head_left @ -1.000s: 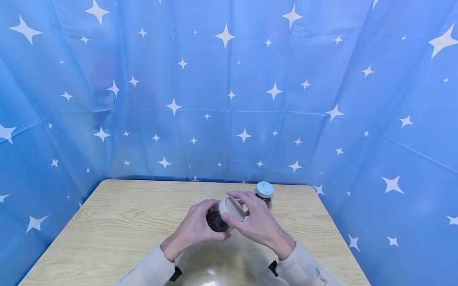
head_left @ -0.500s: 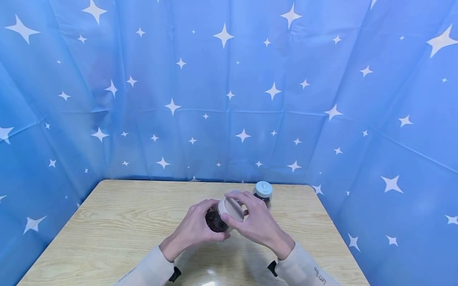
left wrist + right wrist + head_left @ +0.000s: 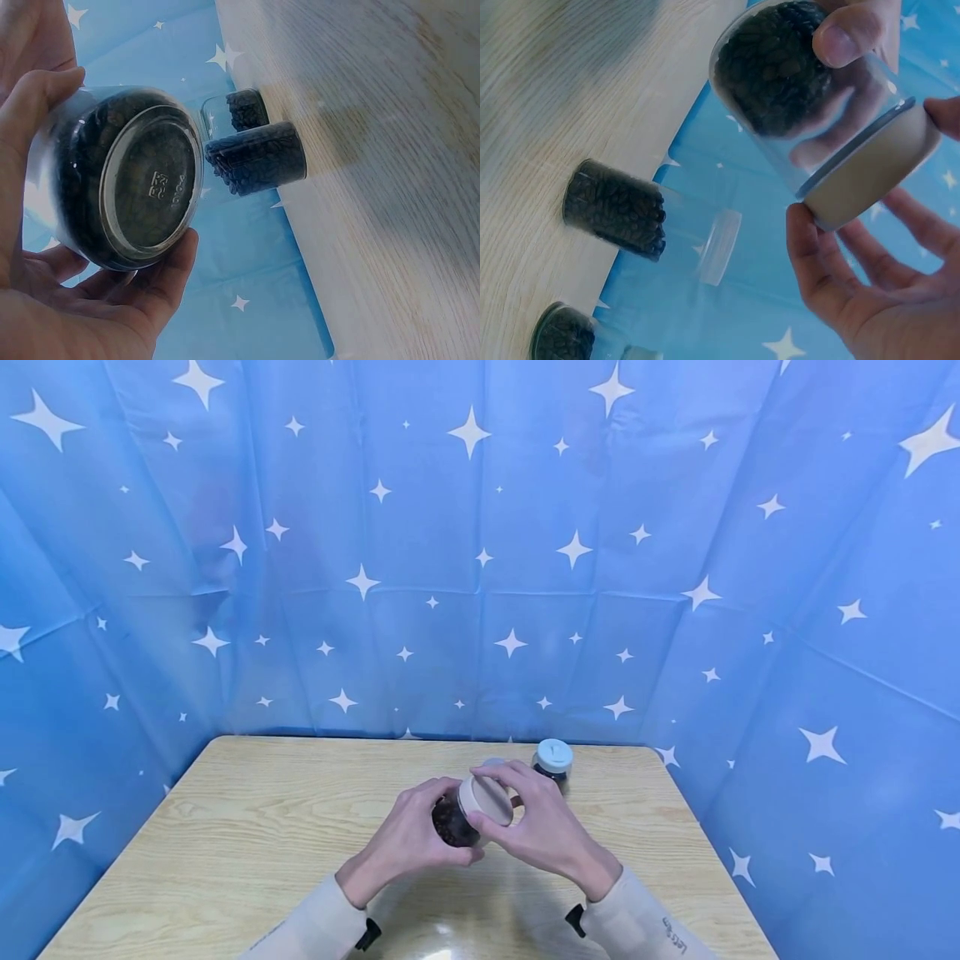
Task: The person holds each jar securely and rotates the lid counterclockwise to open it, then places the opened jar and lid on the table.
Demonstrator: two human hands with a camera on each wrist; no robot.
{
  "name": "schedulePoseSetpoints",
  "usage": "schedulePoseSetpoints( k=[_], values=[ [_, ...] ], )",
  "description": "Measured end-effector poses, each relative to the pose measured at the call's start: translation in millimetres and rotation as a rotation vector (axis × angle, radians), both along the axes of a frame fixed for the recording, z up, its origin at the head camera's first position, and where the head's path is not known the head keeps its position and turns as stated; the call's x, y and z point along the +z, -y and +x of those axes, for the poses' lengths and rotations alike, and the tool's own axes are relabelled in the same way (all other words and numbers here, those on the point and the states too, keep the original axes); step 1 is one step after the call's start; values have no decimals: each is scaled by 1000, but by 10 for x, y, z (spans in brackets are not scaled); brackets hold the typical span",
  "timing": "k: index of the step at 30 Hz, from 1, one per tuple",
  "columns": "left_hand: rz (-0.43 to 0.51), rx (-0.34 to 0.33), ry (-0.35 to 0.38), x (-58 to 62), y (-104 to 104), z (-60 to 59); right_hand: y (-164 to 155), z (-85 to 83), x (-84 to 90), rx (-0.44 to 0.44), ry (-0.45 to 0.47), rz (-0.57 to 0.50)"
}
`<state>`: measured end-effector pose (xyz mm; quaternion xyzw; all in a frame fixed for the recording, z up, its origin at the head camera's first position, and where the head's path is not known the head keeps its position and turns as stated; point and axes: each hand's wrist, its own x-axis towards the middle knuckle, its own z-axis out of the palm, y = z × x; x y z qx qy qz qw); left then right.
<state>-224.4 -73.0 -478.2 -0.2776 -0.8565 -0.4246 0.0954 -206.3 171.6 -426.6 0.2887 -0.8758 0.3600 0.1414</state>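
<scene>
A clear glass jar (image 3: pixel 452 823), partly filled with dark beans, is held tilted above the table, its beige lid (image 3: pixel 491 799) toward the right. My left hand (image 3: pixel 411 831) grips the jar's body; its thumb and fingers wrap the glass in the left wrist view, where the embossed jar base (image 3: pixel 154 184) faces the camera. With thumb and fingertips, my right hand (image 3: pixel 546 820) holds the lid by its rim. The right wrist view shows the lid (image 3: pixel 874 169) sitting on the jar's mouth, a grey ring along its edge.
Behind the right hand stands a bean jar with a light blue lid (image 3: pixel 555 755) on the wooden table (image 3: pixel 247 843). Another bean jar (image 3: pixel 615 210) with a pale lid stands near it, mostly hidden in the head view. A blue star-patterned curtain (image 3: pixel 420 643) surrounds the table.
</scene>
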Motion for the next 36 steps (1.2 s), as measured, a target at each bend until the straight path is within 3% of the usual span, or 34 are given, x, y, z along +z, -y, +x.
schedulePoseSetpoints(
  k=[16, 36],
  values=[
    [-21, 1, -28, -18, -20, 33, -200, -119, -40, 261, 14, 10],
    [-21, 4, -31, 10, -18, 33, -219, -148, -49, 268, -69, 59]
  ],
)
